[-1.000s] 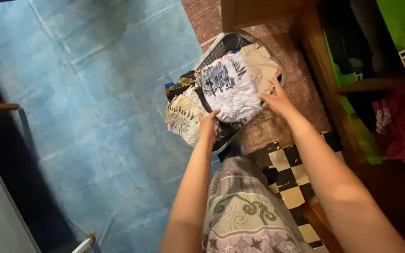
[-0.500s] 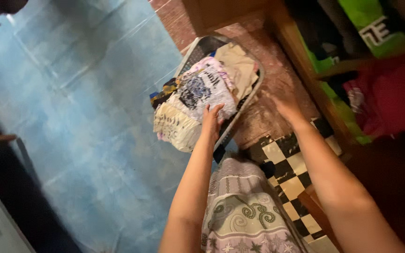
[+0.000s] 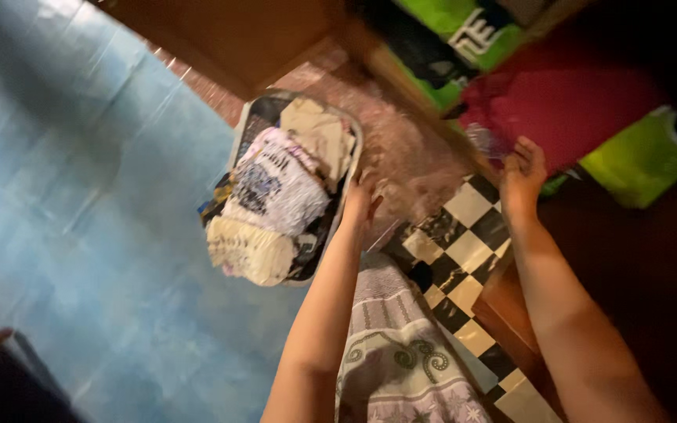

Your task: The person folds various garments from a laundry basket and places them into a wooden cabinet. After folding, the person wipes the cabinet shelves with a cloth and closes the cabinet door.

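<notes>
Reaching down beside a laundry basket (image 3: 241, 125), the left hand (image 3: 359, 205) sits at the basket's right-hand rim, just beside or touching it; blur hides which. Its fingers look loosely curled with nothing between them, though the smear of motion keeps that from being certain. The basket stands on the floor and is heaped with folded clothes: a white printed garment (image 3: 276, 188) lies on top in the middle, a cream printed piece (image 3: 248, 251) hangs over the basket's near end, and a beige cloth (image 3: 315, 133) fills the far end. A dark patterned bit of fabric (image 3: 215, 205) pokes out on the basket's left side.

The right hand (image 3: 523, 174) is well apart from the basket, off to its right, raised with the fingers spread and the palm empty. It hovers just in front of a red garment (image 3: 573, 102), and whether the fingertips touch it cannot be told. Bright green cloth (image 3: 640, 153) lies beyond the red garment, farther still from the basket.

Left of the basket stretches a blue floor covering (image 3: 80, 235). Right of the basket is reddish brick-patterned flooring (image 3: 409, 157), then a black-and-white checkered mat (image 3: 464, 251). Nearer than the basket, the person's patterned skirt (image 3: 401, 352) fills the space between the 2 forearms.
</notes>
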